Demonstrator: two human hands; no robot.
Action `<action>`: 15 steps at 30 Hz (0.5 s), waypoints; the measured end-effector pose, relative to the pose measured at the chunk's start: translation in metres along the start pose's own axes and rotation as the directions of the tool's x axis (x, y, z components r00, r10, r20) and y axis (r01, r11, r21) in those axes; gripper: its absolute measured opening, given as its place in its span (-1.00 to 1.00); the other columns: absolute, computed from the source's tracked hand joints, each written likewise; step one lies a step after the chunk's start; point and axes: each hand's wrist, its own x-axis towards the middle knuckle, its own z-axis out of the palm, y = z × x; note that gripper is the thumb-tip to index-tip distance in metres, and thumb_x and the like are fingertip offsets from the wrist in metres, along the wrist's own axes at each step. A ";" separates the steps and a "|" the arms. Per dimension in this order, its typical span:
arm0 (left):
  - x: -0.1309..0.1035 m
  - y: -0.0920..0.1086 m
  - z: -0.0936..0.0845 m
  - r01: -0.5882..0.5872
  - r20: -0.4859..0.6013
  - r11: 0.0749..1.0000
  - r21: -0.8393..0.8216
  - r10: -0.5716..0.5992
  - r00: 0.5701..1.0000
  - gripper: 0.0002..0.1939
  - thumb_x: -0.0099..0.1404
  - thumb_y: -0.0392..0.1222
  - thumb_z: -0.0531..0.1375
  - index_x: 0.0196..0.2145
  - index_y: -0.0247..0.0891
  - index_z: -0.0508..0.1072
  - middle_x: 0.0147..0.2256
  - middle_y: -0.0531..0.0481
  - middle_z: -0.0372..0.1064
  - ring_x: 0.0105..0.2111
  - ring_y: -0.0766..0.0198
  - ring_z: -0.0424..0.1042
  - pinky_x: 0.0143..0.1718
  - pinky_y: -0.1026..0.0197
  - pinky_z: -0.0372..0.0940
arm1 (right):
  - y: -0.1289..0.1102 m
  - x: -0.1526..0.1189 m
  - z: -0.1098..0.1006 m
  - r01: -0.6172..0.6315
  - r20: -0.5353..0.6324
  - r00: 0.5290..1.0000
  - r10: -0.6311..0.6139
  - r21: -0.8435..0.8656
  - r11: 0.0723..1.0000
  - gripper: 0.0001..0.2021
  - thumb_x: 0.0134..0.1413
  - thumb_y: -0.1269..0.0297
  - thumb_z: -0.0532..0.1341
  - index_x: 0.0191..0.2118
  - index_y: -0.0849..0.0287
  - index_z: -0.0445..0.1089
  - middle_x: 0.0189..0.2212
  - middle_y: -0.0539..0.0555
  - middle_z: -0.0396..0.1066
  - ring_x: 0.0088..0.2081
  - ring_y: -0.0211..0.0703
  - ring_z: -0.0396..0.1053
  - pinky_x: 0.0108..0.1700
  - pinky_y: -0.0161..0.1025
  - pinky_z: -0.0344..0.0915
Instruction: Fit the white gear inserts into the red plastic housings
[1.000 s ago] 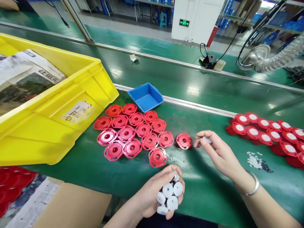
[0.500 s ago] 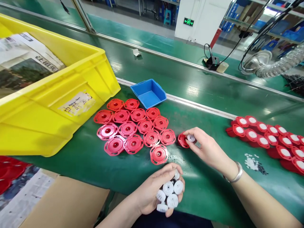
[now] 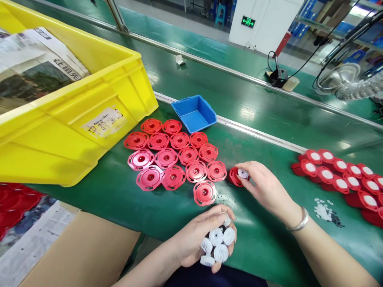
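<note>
My left hand (image 3: 206,235) is cupped around several white plastic gears (image 3: 216,237), low and near the bench's front edge. Between the thumb and fingers of my right hand (image 3: 260,181) is a single white gear (image 3: 243,173), held at the top of a red round housing (image 3: 235,177). Whether that gear is seated in the housing cannot be made out. To the left, several red housings (image 3: 174,177) with dark centre holes stand close together in rows.
A yellow crate (image 3: 119,95) with newspaper stands at the left, a blue bin (image 3: 197,116) behind the housings. Red housings with white discs (image 3: 325,174) are grouped at the right, near a small pile of white and black bits (image 3: 323,210). A cardboard box (image 3: 86,247) is at lower left.
The whole view has shifted, so things appear further right and slightly higher. My right hand stays at the red housing with the gear; my left hand still holds its gears.
</note>
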 end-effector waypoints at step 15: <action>-0.001 0.000 0.000 0.006 0.003 1.000 0.002 -0.006 1.000 -0.76 0.39 -0.01 0.16 -0.12 -0.21 0.36 -0.33 -0.05 0.34 -0.47 0.27 0.42 -0.73 0.34 0.35 | 0.000 -0.005 -0.010 -0.102 0.029 0.995 0.100 0.090 0.991 -0.78 0.39 0.35 0.14 0.09 0.04 0.30 -0.06 0.05 0.48 -0.08 -0.15 0.46 -0.01 -0.20 0.40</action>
